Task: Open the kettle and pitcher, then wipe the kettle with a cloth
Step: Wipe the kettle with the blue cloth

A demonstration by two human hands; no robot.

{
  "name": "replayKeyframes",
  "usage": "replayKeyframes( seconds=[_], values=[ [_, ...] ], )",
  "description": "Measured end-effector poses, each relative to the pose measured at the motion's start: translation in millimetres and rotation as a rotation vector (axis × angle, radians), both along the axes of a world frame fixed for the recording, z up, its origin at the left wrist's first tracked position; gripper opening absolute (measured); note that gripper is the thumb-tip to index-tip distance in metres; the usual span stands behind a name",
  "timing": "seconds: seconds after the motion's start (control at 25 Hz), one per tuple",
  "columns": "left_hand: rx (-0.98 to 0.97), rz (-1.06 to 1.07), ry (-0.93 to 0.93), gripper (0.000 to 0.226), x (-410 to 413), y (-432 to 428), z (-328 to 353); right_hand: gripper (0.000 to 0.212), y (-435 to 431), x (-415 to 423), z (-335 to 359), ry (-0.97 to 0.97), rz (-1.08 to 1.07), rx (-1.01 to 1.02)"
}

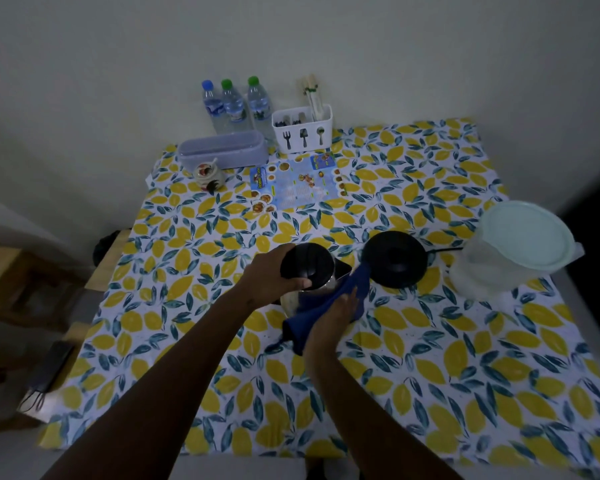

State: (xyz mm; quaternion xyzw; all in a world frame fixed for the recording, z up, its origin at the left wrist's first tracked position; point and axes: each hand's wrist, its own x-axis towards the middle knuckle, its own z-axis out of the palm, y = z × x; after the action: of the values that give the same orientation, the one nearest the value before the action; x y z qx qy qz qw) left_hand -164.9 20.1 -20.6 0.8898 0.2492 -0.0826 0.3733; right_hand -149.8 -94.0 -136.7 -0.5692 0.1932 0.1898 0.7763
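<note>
A steel kettle [317, 284] with a black lid [307, 263] stands mid-table, off its round black base [395, 259], which lies just to its right. My left hand [269, 278] grips the kettle at its top left, thumb across the lid's near edge. My right hand [338, 308] presses a dark blue cloth [355, 285] against the kettle's right side; the cloth drapes down toward me. A clear plastic pitcher [492, 271] with a pale green lid [525, 237] stands at the right edge. The lid seems to rest on top of it.
Lemon-print tablecloth [430, 358] covers the table. At the back stand three water bottles [234, 105], a white cutlery holder [302, 129], a grey box [224, 148], a small jar [208, 174] and a menu card [297, 185]. A wooden bench [21, 289] sits left.
</note>
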Motion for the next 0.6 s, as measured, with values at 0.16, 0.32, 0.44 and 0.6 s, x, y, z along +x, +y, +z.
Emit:
replayKeyframes(
  seconds=[0.16,0.32,0.44,0.6],
  values=[
    [0.031,-0.038,0.007,0.076,1.3,0.8,3.2,0.053,19.8,-33.1,16.0,-0.12,0.022,-0.249],
    [0.045,-0.043,0.019,0.079,-0.8,2.4,2.3,0.048,1.2,-8.9,-3.0,-0.091,-0.013,-0.207],
    [0.041,-0.03,0.005,0.079,-1.4,2.8,0.5,0.045,-18.0,36.6,-5.4,-0.017,0.092,0.032],
    [0.05,-0.037,0.018,0.081,0.3,5.0,-1.5,0.054,-26.6,120.0,18.3,-0.007,0.547,-0.07]
  ],
)
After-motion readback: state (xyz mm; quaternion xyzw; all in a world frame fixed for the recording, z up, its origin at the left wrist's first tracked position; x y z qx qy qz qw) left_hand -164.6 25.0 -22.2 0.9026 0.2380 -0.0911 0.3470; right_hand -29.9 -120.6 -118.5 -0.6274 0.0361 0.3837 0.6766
